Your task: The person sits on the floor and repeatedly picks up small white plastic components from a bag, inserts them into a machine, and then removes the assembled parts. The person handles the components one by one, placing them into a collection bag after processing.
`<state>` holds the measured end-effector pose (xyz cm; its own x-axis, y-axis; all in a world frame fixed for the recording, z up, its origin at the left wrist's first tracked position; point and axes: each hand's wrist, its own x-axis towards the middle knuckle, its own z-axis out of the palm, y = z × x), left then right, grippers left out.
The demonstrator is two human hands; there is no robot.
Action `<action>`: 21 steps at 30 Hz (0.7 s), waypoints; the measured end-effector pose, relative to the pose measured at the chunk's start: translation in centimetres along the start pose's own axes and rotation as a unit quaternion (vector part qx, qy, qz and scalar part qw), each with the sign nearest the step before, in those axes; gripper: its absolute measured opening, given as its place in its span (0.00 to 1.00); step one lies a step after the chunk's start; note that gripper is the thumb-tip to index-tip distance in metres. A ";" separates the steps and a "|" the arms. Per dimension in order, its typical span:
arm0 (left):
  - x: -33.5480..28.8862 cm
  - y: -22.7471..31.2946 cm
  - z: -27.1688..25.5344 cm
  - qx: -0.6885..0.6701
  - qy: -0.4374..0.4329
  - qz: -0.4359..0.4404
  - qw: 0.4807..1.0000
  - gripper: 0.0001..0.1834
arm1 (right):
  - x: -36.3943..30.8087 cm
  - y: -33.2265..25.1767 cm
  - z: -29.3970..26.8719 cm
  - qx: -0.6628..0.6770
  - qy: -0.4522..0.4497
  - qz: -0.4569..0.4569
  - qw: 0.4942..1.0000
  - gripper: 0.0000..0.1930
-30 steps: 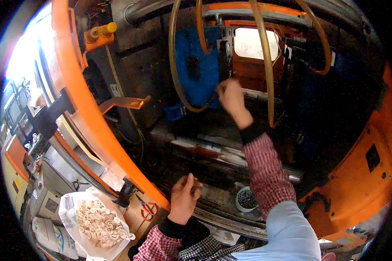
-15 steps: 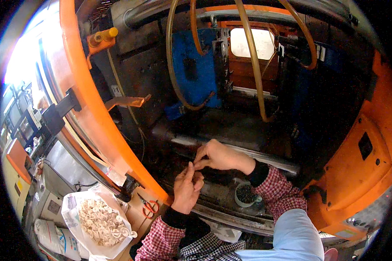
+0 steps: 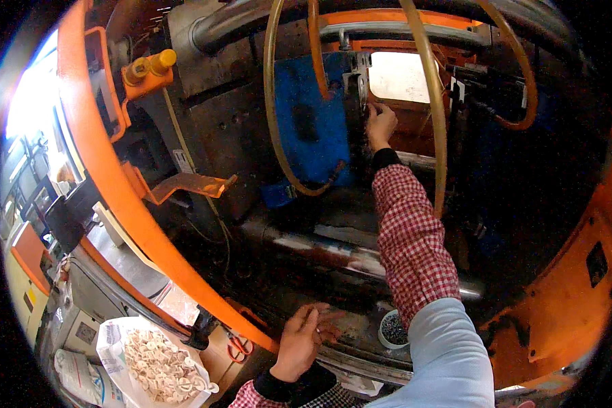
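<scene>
Up from its meeting with the left hand (image 3: 299, 343) half a second ago, the right hand (image 3: 381, 126) is now reaching to the right edge of the blue block (image 3: 325, 143), its fingertips bunching just beside the dark metal plate (image 3: 358, 95) that is lining that edge (whether they are touching it or gripping something small, I cannot tell). Well below the block, the left hand is hanging with fingers loosely curling, too blurred to show whether they are holding anything. Down to the block's lower right, a cup (image 3: 389, 345) of small dark pieces (image 3: 396, 328) is sitting beside the right sleeve (image 3: 415, 231).
</scene>
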<state>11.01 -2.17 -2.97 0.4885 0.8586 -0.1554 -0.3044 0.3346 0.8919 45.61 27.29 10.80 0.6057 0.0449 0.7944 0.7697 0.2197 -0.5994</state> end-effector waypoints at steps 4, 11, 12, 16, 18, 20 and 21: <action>0.2 -0.1 -0.2 0.004 -0.004 -0.005 1.000 0.15 | 0.3 0.5 0.6 -0.023 -0.033 -0.021 0.999 0.12; 0.7 -0.2 0.2 -0.007 -0.006 -0.006 1.000 0.14 | 0.4 0.6 1.6 -0.031 -0.064 0.008 0.997 0.13; 0.7 -0.2 0.1 -0.004 -0.007 -0.004 1.000 0.14 | 0.5 0.6 1.6 -0.037 -0.059 0.001 0.998 0.13; 0.9 -0.4 0.0 0.011 -0.008 0.003 1.000 0.15 | 0.9 0.6 1.8 -0.041 -0.042 -0.009 0.998 0.12; 0.7 -0.6 -0.2 0.024 0.001 0.011 1.000 0.15 | 0.6 0.2 1.9 -0.062 -0.062 0.002 0.996 0.12; 0.2 -0.5 0.1 0.007 0.038 0.008 0.999 0.15 | 0.0 -0.4 2.0 -0.098 -0.091 0.002 0.991 0.12; 0.0 -0.5 0.1 -0.002 0.058 0.007 0.998 0.15 | -0.4 -0.8 2.1 -0.123 -0.110 -0.003 0.986 0.12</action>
<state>11.21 -2.40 -3.33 0.3868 0.9022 -0.1907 -0.3133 0.3231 0.8930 44.38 29.14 11.15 0.5639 0.2600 0.7839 0.8150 -0.0214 -0.5791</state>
